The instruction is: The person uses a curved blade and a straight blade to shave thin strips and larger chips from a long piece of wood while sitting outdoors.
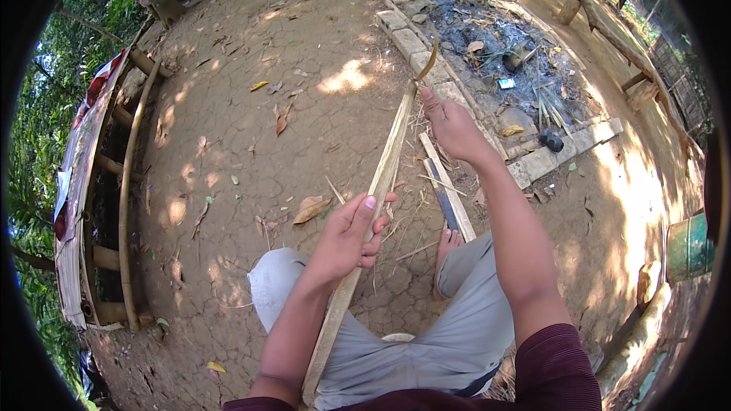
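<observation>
In the head view, your left hand (354,232) grips a long, pale wooden strip (389,148) around its middle. The fingers are wrapped about it, with the thumb lying along the upper face and the fingertips curling round on the right. The strip slants from the front of your lap, lower left, up and away toward the right, with its narrow far end beside your right hand (457,129).

The fingers of that right hand are folded into a fist, and the thumb points toward the tip of the strip. You hide whatever they enclose, so I can't tell what it is. Just past the thumb, at the strip's tip, a thin, brownish curved piece (431,61) rises like a blade; I can't say whether your fist holds its base.

Below your right forearm, a flat wooden length (457,202) with a dark band lies on the cracked earth, one end by your bare foot (449,242). Ahead on the right, pale blocks (415,49) border a bed of ash, where a blue-and-white packet (507,84) lies. A brown leaf (311,209) rests left of the strip, and a slatted bamboo platform (72,274) stands farther left.
</observation>
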Tool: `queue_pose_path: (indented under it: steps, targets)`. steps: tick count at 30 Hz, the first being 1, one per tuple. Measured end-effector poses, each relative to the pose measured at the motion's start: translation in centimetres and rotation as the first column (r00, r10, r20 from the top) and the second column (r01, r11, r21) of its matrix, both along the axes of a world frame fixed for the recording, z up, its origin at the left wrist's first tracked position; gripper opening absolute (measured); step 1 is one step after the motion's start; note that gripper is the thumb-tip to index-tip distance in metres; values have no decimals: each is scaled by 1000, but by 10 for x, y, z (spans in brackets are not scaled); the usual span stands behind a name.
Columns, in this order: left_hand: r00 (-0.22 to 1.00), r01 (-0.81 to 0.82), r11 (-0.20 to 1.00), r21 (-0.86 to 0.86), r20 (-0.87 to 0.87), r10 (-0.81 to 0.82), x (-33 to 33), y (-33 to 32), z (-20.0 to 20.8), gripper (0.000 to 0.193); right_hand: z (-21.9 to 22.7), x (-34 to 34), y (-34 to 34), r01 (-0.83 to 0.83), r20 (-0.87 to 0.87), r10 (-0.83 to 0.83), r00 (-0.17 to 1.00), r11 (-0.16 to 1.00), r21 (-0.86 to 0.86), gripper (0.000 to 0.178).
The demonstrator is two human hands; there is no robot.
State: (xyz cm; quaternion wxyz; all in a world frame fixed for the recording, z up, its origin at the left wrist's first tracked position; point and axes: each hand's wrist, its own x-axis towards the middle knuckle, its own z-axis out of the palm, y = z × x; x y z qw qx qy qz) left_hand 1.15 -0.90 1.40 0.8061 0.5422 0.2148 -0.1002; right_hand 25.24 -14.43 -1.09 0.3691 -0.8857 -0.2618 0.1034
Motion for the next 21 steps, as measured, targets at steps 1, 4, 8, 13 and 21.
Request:
queue_pose_path:
  steps: [1, 4, 8, 13, 21]
  targets:
    - [1000, 2, 1000, -16, 0, -2, 0, -1, 4, 45, 3, 1, 1, 19, -1, -19, 1000, 1000, 1, 80]
    - [1000, 1, 1000, 11, 9, -1, 3, -1, 2, 43, 6, -5, 0, 47, 52, -47, 998, 999, 9, 78]
    - [994, -66, 998, -23, 90, 67, 7, -1, 0, 46, 9, -29, 5, -29, 141, 29, 990, 1000, -6, 71]
    - [982, -142, 987, -80, 116, 150, 7, 2, -6, 38, 28, -83, 10, -226, 156, 250, 956, 962, -154, 61]
    - [980, -185, 980, -74, 65, 190, 7, 4, -12, 24, 17, -110, 8, -295, 384, 338, 859, 940, -170, 49]
